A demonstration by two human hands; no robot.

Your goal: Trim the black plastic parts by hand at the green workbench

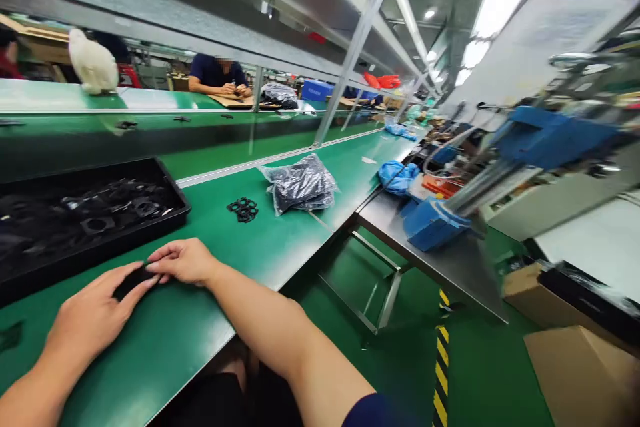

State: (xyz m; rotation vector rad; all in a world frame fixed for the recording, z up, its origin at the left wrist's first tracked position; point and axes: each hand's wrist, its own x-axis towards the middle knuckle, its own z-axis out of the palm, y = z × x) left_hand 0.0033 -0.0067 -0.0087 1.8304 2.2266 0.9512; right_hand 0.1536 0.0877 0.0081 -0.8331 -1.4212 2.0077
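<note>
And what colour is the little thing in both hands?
Black; the little thing shows best, partly hidden, in the head view.

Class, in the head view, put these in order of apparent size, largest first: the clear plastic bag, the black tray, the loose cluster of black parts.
1. Black tray, though cut off at the left edge
2. Clear plastic bag
3. Cluster of black parts

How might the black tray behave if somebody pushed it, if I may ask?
The black tray would probably keep its shape, since its walls stand straight. It seems unlikely to tip, being low and broad. The loose parts piled inside may shift.
</note>
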